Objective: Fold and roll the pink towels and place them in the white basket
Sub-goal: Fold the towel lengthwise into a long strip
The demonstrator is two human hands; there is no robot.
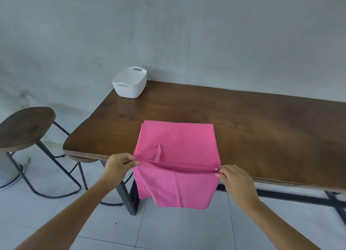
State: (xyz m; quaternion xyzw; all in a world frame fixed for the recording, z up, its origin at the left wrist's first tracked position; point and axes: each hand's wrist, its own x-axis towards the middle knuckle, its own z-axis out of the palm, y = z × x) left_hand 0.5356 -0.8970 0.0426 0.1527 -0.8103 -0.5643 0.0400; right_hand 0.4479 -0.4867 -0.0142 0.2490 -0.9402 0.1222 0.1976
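A pink towel (177,139) lies folded on the near edge of the brown wooden table (243,122), with its lower part hanging down over the edge toward the floor. A small hanging loop shows on its top face. My left hand (119,165) pinches the left end of the raised fold line. My right hand (234,180) pinches the right end, beside a small metal snap. Between them the fold is pulled taut. The white woven basket (131,83) stands empty at the table's far left corner, well away from both hands.
A round brown stool (24,128) on a black metal frame stands left of the table, a second stool partly tucked under the table edge. A grey wall runs behind the table. The floor is pale tile.
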